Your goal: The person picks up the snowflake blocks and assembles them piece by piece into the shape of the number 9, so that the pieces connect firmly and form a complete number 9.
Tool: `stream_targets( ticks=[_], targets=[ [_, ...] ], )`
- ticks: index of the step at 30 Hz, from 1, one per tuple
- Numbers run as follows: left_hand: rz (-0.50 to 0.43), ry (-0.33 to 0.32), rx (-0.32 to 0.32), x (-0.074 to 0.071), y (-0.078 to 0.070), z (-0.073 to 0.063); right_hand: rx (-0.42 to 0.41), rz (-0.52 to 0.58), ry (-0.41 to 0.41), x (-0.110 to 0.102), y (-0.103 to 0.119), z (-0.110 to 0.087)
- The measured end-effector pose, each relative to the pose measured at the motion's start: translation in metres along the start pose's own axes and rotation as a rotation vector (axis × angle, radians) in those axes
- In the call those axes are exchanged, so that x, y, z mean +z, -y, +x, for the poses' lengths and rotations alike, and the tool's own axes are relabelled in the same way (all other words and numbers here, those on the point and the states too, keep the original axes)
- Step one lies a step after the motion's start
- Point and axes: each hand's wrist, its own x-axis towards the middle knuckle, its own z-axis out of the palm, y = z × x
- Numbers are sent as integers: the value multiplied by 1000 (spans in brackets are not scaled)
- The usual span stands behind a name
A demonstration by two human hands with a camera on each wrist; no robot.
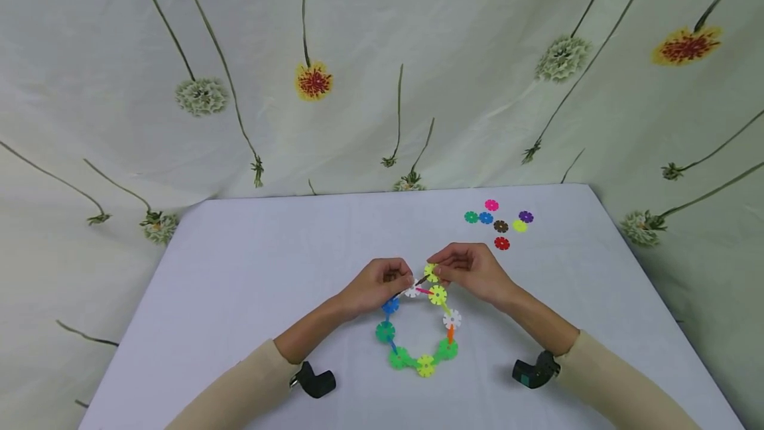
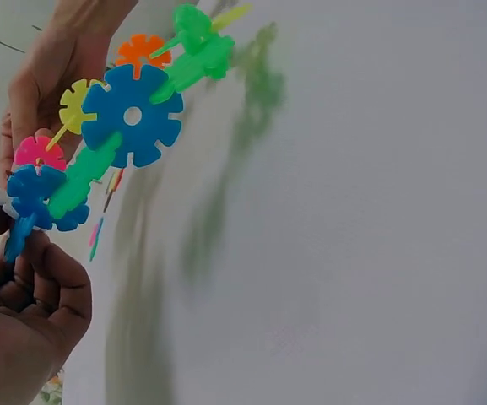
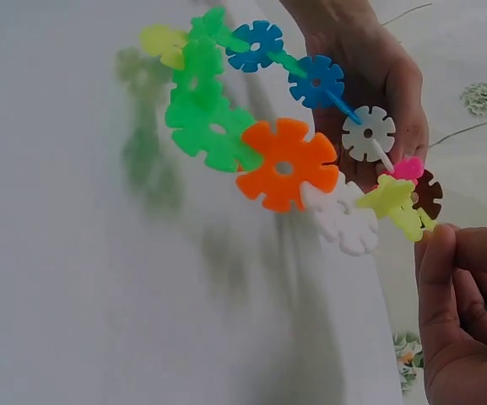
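Note:
A ring of slotted plastic snowflake discs (image 1: 399, 358) is held up off the table, joined edge to edge in green, yellow, orange, white, pink and blue. My left hand (image 1: 379, 284) pinches the ring's far left part, around a white disc (image 3: 368, 133) close to the blue discs (image 2: 132, 116); the exact grip is partly hidden. Between finger and thumb, my right hand (image 1: 474, 272) pinches a yellow disc (image 1: 431, 273) at the far side. A brown disc (image 3: 429, 194) sits between that yellow disc and the ring's white and pink discs. Whether its slots are fully engaged I cannot tell.
Several loose discs lie at the table's back right, among them a red disc (image 1: 502, 243), a purple disc (image 1: 526, 216) and a pink disc (image 1: 492, 205). A flower-print cloth (image 1: 358, 138) hangs behind the white table (image 1: 268, 244).

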Motion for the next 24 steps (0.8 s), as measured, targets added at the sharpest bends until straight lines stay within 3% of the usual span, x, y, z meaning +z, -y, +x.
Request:
stream_targets(
  ticks=[5,15,20,24],
  targets=[
    [-21,-18,11,0,0,-2,-1,16,-1,-1,3,3],
    [-74,3,119,3,-12,5,14,132,7,-4,5,4],
    [-86,-11,107,5,-17,12,-5,139,22,-2,6,3],
    [-58,-22,86,6,-18,14,-28,74,27,-8,5,0]
  ],
)
